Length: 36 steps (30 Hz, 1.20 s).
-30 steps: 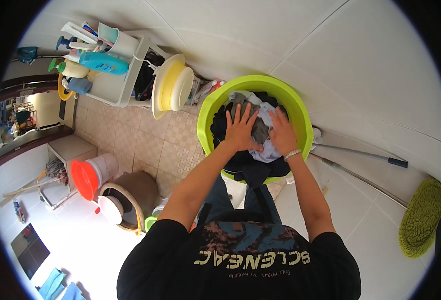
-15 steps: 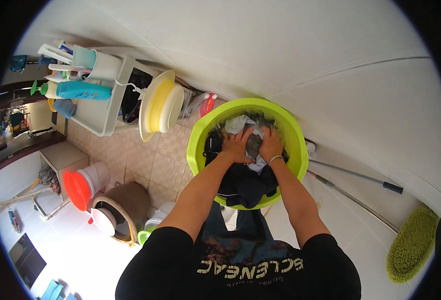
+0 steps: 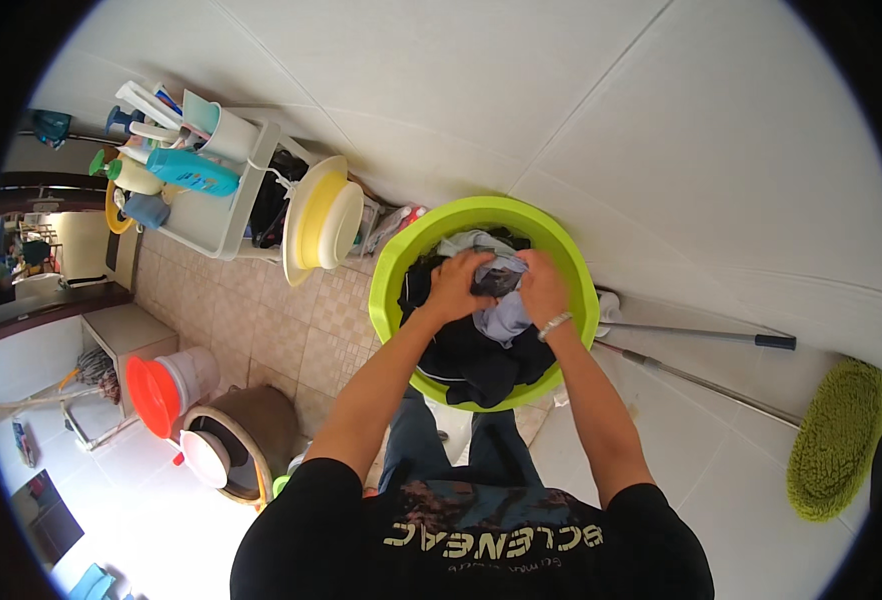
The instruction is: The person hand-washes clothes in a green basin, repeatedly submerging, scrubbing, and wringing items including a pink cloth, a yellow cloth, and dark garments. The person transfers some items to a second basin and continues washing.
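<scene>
Both hands are inside a lime-green basin point(image 3: 385, 300) holding wet laundry. My left hand point(image 3: 455, 287) curls its fingers over the left side of a light grey garment point(image 3: 503, 322), thumb toward the middle. Bunched at the garment's other side, my right hand point(image 3: 544, 289), with a pale bracelet at the wrist, grips the cloth. Between the hands a darker grey wet patch of cloth shows. Black clothes point(image 3: 483, 368) fill the near part of the basin. Some fingertips are hidden in the folds.
A white trolley point(image 3: 201, 238) with bottles and cups stands at the left, a yellow-and-white collapsible basin point(image 3: 311, 222) hanging from it. Farther down are a red basin point(image 3: 149, 395) and a brown bucket point(image 3: 266, 425). Mop poles point(image 3: 701, 382) and a green mop head point(image 3: 837, 440) lie right.
My hands have gone from pressing down on the cloth to gathering the light grey garment, more of which shows. The view has shifted slightly.
</scene>
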Motion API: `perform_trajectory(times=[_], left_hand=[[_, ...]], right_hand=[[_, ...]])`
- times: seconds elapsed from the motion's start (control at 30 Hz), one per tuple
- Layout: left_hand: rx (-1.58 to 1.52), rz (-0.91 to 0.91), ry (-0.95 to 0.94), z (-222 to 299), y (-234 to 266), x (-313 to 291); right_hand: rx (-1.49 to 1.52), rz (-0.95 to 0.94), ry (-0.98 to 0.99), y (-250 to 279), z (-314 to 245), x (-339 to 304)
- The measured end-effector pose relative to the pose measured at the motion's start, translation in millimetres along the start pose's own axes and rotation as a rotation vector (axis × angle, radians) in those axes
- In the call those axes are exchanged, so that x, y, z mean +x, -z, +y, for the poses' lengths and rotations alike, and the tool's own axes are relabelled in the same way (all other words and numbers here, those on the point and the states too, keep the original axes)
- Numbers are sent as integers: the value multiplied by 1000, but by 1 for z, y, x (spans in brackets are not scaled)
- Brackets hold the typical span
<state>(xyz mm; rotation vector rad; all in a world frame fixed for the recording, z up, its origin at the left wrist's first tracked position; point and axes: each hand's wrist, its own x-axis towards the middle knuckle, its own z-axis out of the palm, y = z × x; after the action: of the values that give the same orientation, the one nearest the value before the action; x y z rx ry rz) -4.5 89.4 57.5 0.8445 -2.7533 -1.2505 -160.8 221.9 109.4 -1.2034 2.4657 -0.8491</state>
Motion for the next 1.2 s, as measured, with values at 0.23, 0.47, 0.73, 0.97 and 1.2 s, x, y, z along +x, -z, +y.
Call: perform_trajectory(times=[0.23, 0.47, 0.73, 0.97, 1.2], left_hand=[[-123, 245, 43, -36, 8, 27], [312, -25, 267, 14, -21, 47], [165, -106, 226, 51, 8, 26], [166, 108, 11, 124, 32, -77], [272, 72, -52, 83, -40, -137]], right_hand=[[364, 227, 109, 122, -66, -4], [340, 294, 65, 153, -73, -22], [152, 324, -45, 123, -1, -24], [144, 329, 30, 128, 7, -10], [353, 217, 189, 139, -69, 3]])
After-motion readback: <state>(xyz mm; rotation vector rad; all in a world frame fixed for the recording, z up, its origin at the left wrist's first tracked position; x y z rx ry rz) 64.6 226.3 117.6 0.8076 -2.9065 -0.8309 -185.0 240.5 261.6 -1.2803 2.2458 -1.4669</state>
